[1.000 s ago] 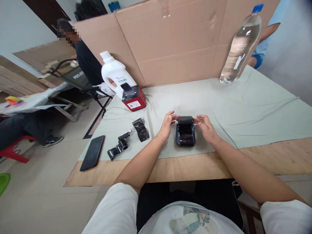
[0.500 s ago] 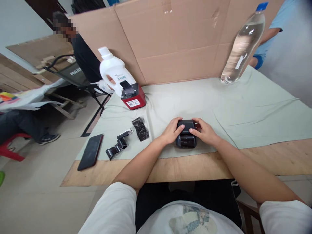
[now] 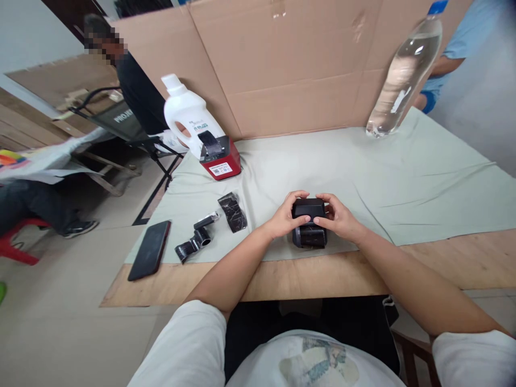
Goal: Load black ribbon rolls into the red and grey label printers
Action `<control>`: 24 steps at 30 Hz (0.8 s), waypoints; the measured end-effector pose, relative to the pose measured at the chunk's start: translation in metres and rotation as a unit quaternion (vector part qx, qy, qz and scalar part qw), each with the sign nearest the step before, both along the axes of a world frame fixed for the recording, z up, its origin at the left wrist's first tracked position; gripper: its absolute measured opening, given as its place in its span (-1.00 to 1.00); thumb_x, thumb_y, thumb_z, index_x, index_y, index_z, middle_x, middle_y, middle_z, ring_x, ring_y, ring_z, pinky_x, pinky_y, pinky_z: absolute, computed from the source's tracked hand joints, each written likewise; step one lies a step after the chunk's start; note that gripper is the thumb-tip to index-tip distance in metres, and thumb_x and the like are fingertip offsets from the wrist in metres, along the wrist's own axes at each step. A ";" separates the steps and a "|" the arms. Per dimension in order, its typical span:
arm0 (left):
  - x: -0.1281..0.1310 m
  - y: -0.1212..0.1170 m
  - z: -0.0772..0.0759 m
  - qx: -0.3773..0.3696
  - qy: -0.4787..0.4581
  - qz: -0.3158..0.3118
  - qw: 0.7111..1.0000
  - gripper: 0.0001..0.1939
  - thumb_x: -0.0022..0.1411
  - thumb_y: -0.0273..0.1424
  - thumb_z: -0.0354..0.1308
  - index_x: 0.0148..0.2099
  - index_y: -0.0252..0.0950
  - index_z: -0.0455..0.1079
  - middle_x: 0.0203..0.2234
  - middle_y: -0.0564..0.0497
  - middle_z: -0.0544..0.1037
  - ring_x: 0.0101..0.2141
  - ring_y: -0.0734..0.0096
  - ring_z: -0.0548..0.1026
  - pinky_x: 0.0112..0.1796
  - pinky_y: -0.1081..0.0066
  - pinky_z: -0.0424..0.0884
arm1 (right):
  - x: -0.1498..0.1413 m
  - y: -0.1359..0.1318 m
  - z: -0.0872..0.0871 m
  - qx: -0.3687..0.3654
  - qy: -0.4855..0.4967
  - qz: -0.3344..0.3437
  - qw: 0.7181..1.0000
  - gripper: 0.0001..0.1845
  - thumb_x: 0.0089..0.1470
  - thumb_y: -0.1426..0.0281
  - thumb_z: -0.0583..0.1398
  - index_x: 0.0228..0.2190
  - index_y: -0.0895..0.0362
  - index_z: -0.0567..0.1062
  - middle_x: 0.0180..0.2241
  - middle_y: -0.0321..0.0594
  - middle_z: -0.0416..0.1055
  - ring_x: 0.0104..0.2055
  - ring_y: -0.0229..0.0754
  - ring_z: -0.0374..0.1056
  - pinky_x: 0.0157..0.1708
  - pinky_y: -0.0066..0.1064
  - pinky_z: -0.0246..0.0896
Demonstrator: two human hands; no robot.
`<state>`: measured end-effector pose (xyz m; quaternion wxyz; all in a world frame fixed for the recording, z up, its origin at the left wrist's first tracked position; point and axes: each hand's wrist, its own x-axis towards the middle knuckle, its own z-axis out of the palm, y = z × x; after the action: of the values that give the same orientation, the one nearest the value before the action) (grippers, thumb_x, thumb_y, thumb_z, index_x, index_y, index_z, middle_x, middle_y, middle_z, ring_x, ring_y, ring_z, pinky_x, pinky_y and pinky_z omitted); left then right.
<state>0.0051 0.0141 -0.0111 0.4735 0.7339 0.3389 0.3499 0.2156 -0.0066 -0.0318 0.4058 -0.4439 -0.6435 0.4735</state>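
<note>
In front of me on the cloth is a small black boxy device, with a shiny dark roll-like part on its near side. Its upper part, a black lid-like cover, is gripped from both sides. My left hand curls around the left side, its thumb on the near edge. On the right side, my right hand grips the same cover, fingertips at the far corner and thumb at the near edge. Whether the cover is attached to the device cannot be made out.
Left of my hands lie a black strip, a curled black strip and a phone. Farther back stand a red-and-black box, a white jug and a water bottle against a cardboard wall. A person sits at left.
Both hands have shifted their grip, with the thumbs now together at the cover's near edge. The cover appears tilted up more, showing its near face. The other things stay put.
</note>
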 end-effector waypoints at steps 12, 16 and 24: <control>0.006 0.010 -0.021 -0.147 -0.125 0.100 0.976 -0.30 -0.14 -0.14 0.39 0.03 -0.23 0.23 0.02 -0.10 0.38 -0.03 0.23 0.41 0.00 0.24 0.35 | -0.001 0.010 -0.015 -0.047 0.042 0.000 0.998 -0.21 -0.03 -0.06 0.25 0.12 0.02 0.18 0.13 0.02 0.26 -0.06 -0.08 0.41 -0.03 -0.06 0.37; 0.009 0.009 -0.024 -0.184 -0.172 0.143 0.957 -0.36 -0.12 -0.23 0.36 0.01 -0.23 0.23 -0.10 -0.05 0.44 -0.10 0.28 0.44 -0.05 0.26 0.38 | 0.003 0.013 -0.017 -0.065 0.050 0.052 0.995 -0.16 -0.02 -0.02 0.25 0.17 0.02 0.10 0.07 -0.02 0.31 -0.07 -0.09 0.42 0.01 -0.02 0.34; 0.011 0.008 -0.026 -0.158 -0.163 0.158 0.961 -0.36 -0.06 -0.16 0.31 0.04 -0.22 0.21 -0.06 -0.05 0.44 -0.08 0.28 0.44 -0.05 0.25 0.38 | -0.002 0.005 -0.005 -0.093 0.044 0.048 0.993 -0.02 -0.13 0.26 0.34 0.24 0.06 0.01 0.02 -0.01 0.32 -0.22 -0.12 0.44 -0.15 -0.07 0.41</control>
<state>0.0156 0.0218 -0.0373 0.5708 0.5197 0.4199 0.4773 0.2139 -0.0011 -0.0367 0.3675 -0.4270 -0.5984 0.5697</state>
